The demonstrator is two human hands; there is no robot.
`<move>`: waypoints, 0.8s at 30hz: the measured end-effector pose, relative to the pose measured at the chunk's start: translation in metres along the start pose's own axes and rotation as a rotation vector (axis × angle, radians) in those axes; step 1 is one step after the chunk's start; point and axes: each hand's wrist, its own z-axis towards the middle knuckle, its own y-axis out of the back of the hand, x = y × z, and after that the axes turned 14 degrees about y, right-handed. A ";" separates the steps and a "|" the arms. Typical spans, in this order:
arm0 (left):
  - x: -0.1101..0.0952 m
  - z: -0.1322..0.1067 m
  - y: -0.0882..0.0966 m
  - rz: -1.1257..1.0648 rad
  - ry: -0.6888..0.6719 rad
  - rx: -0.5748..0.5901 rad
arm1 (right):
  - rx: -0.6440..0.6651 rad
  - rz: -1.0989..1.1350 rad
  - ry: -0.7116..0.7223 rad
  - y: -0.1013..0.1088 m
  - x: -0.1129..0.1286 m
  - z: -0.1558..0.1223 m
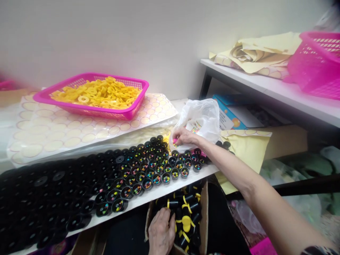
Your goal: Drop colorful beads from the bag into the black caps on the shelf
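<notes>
My right hand (183, 136) reaches to the front of a white plastic bag (203, 115), its fingers pinched on a small pink thing (174, 141). Inside the bag, small multicoloured beads (196, 127) show. Rows of small black cups (147, 183) stand on the white table just below this hand; many hold a few coloured beads. My left hand (162, 230) lies at the left side of a cardboard box (204, 212), fingers loosely stretched out and nothing seen in them. The box is full of black cylindrical pieces with yellow rings (186, 224).
A pink basket (127, 112) of yellow rings (106, 92) sits on a circle-printed sheet (66, 132) behind the cups. At the right, a white shelf (255, 85) carries folded yellow sheets (260, 53) and another pink basket (316, 67). A yellow sheet (243, 152) hangs below.
</notes>
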 end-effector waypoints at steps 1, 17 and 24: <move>0.000 0.000 0.000 0.003 0.006 0.003 | -0.045 0.041 -0.013 0.000 -0.001 -0.002; 0.006 0.003 -0.005 0.018 -0.035 -0.014 | -0.760 0.543 -0.098 0.049 0.026 -0.131; 0.007 0.004 -0.007 0.049 -0.070 -0.030 | -0.736 0.106 -0.262 0.051 0.010 -0.206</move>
